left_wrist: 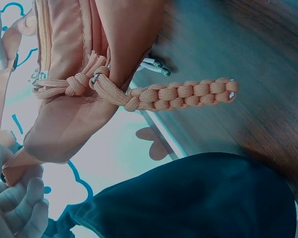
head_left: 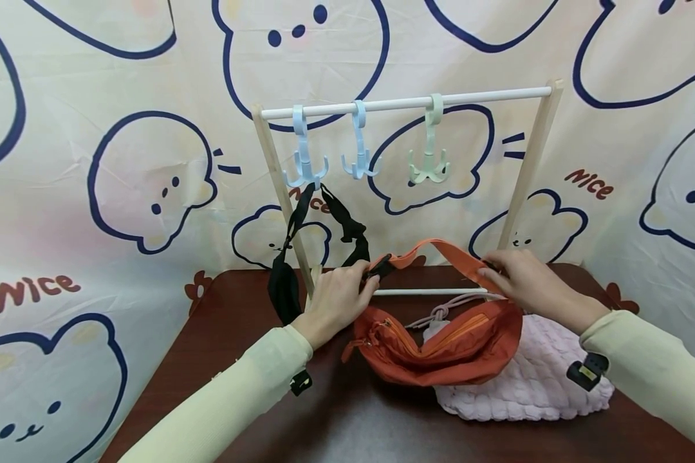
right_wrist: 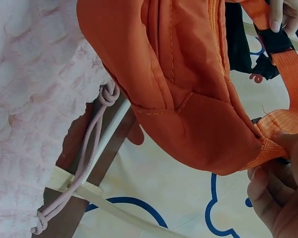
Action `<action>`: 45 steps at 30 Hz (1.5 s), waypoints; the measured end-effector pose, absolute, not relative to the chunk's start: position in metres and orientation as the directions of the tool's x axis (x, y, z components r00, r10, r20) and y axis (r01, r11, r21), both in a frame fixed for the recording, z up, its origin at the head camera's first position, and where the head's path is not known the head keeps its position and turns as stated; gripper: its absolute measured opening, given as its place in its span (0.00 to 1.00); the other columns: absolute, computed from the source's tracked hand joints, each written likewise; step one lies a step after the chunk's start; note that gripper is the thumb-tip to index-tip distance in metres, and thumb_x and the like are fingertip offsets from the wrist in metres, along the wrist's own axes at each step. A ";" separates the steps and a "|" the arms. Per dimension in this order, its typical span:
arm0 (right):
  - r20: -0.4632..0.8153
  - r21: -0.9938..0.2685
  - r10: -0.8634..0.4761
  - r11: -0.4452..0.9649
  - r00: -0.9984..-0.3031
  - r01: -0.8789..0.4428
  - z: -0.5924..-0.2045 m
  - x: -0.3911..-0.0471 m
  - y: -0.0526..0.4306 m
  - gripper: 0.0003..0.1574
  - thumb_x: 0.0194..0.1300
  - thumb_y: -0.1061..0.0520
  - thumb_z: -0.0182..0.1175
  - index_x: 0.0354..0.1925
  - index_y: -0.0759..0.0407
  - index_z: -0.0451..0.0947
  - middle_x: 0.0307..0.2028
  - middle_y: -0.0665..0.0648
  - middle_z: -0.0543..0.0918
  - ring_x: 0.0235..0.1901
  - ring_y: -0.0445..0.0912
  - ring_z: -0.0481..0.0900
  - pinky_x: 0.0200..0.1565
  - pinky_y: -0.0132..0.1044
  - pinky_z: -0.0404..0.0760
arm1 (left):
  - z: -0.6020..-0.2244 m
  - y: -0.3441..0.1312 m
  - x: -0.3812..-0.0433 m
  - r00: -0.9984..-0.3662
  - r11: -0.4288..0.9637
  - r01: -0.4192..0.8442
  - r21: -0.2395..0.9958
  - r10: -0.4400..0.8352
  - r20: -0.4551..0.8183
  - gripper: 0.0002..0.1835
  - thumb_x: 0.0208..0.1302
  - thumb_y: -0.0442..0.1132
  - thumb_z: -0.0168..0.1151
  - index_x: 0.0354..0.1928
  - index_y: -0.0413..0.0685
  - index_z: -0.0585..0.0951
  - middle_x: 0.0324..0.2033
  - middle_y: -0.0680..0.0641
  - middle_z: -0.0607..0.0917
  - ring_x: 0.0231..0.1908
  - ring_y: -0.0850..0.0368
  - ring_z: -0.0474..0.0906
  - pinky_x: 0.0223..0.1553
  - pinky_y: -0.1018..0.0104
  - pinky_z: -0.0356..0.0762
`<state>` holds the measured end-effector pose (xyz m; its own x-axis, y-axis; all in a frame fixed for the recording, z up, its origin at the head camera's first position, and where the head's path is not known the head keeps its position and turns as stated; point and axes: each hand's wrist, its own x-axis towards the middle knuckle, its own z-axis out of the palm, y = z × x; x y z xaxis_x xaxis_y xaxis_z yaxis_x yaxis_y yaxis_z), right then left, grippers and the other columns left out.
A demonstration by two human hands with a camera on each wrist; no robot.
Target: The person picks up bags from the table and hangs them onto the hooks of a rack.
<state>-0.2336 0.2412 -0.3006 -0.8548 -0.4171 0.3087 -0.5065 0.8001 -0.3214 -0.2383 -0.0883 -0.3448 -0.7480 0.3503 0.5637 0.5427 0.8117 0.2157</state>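
Orange waist bag (head_left: 434, 373), contents hidden, strap (head_left: 453, 254) in fingers (left_wrist: 24, 212)

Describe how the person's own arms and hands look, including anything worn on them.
The bare left hand and bare right hand wear no gloves. Each arm has a long, pale cream fabric sleeve down to about the wrist. A small, black, boxy device with a yellowish patch sits at each wrist; no cables show.

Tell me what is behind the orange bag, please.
Behind the orange bag, a pink puffy bag shows below and right, its cord and a white bar above. The pink bag's covered part cannot be seen.
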 end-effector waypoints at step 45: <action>0.395 -0.307 -0.415 0.781 -0.819 -0.544 -0.289 -0.241 0.227 0.09 0.73 0.58 0.60 0.40 0.62 0.84 0.28 0.55 0.85 0.24 0.42 0.75 0.26 0.33 0.73 | -0.327 -0.099 -0.241 -0.741 0.826 0.527 0.201 0.330 0.585 0.10 0.74 0.48 0.58 0.38 0.51 0.80 0.16 0.55 0.74 0.14 0.62 0.67 0.16 0.70 0.62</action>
